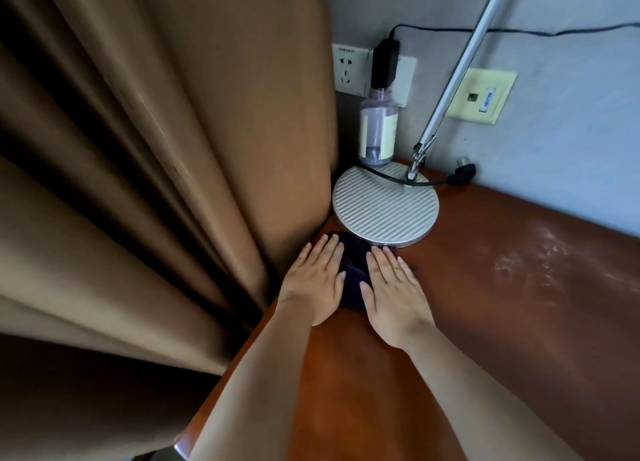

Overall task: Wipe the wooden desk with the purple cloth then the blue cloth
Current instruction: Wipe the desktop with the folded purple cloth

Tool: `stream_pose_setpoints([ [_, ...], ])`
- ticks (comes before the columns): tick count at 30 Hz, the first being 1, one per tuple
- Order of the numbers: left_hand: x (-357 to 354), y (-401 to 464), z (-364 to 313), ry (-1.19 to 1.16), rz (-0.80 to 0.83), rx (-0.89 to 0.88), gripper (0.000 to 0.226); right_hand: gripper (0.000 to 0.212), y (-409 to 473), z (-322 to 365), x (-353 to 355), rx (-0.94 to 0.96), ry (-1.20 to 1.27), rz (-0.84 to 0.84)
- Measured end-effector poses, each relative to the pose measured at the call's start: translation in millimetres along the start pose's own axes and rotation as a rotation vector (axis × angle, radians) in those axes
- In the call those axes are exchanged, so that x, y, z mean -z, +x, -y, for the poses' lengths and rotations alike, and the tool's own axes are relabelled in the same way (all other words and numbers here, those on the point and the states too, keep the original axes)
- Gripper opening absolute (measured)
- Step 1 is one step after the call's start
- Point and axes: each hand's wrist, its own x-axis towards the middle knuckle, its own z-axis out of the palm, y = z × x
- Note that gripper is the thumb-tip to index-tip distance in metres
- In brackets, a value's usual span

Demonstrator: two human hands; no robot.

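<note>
- Two bare forearms enter from the bottom of the frame, one from the lower centre and one from the lower right, with no sleeve on either as far as the frame edge.
- The left hand (313, 284) sits just left of centre frame and wears nothing that shows.
- The right hand (394, 289) sits just right of centre; a thin pale band shows on one of its fingers (398, 268), too small to make out further.
- Fingernails on both hands are short and plain, with no visible polish.
- No watch or bracelet shows on either wrist.
</note>
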Motion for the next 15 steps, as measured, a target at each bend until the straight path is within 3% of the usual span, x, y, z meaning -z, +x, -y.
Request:
stream_pose_setpoints([
  [7, 2, -3, -1, 0.045, 0.011, 0.008, 0.056, 0.088, 5, 10, 7, 0.041, -0.015, 0.045],
  [11, 1, -26, 1, 0.013, 0.026, 0.108, 0.056, 0.062, 9, 14, 11, 0.110, -0.011, 0.088],
  [15, -4, -56, -14, -0.013, 0.034, 0.200, 0.056, 0.087, -12, 14, 7, 0.164, -0.025, 0.070],
])
